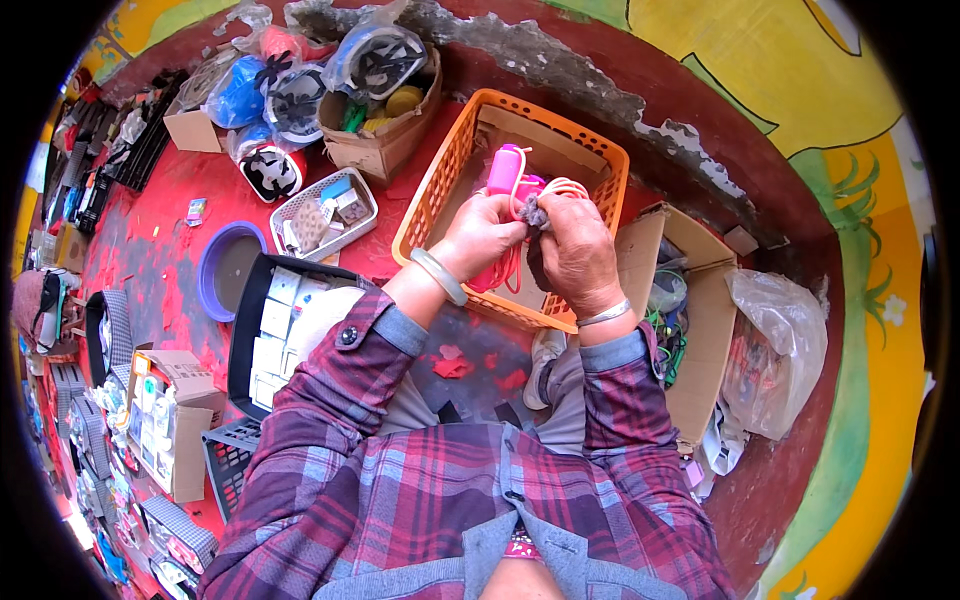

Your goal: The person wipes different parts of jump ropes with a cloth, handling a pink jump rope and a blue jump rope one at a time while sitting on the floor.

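Above an orange plastic basket (600,150), both my hands are closed around a bundled pink skipping rope (505,170). Its thick pink handles point up, and the pale pink cord loops over my right fingers and hangs below. My left hand (480,235), with a pale bangle at the wrist, pinches the bundle from the left. My right hand (580,250), wearing a silvery bangle, grips it from the right. A grey fuzzy tuft (534,212) sits between my fingertips; what it belongs to is unclear. Flattened cardboard (545,130) lines the basket.
To the left stand a white basket of small packets (345,230), a purple-rimmed tub (215,290) and a black case of white boxes (240,345). Bagged helmets (375,60) crowd the back. An open carton (700,360) and a clear plastic bag (785,350) stand to the right by the wall.
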A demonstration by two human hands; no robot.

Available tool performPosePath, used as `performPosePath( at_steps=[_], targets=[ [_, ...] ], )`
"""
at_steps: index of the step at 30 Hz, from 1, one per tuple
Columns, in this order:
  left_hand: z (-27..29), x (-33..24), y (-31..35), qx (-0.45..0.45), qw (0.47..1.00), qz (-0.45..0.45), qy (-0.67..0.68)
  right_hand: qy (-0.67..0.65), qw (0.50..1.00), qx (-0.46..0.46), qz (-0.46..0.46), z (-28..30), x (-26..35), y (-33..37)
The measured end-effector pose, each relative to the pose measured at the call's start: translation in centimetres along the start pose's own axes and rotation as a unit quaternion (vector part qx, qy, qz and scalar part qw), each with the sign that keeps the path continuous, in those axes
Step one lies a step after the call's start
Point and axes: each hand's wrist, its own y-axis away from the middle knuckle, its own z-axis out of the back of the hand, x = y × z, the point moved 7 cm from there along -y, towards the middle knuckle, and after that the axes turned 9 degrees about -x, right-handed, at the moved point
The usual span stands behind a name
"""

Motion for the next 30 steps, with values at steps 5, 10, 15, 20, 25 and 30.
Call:
performPosePath(
  at_steps=[5, 10, 15, 20, 25, 30],
  targets=[
    [-0.7, -2.8, 1.0, -0.013, 0.992, -0.074, -0.106, 0.079, 0.988, 0.027, -0.129, 0.0, -2.4, 0.5],
    [-0.1, -0.7, 0.1, -0.02, 0.982, -0.101, -0.156, -0.025, 0.999, -0.021, -0.009, 1.0, 0.2, -0.2],
    [-0.1, -1.8, 0.2, -0.023, 0.988, -0.096, -0.115, -0.047, 0.999, 0.011, 0.014, 0.6, 0.2, -0.3],
    [-0.3, -2.5, 0.7, -0.004, 0.986, -0.101, -0.135, 0.027, 0.999, -0.008, -0.036, 1.0, -2.3, 0.1],
    [-0.3, -2.1, 0.4, -0.013, 0.99, -0.066, -0.122, -0.005, 0.998, -0.033, -0.048, 1.4, -0.6, 0.1],
    [0.5, -0.5, -0.2, -0.026, 0.998, -0.043, -0.027, -0.041, 0.999, -0.005, -0.011, -0.3, 1.0, 0.2]
  ],
)
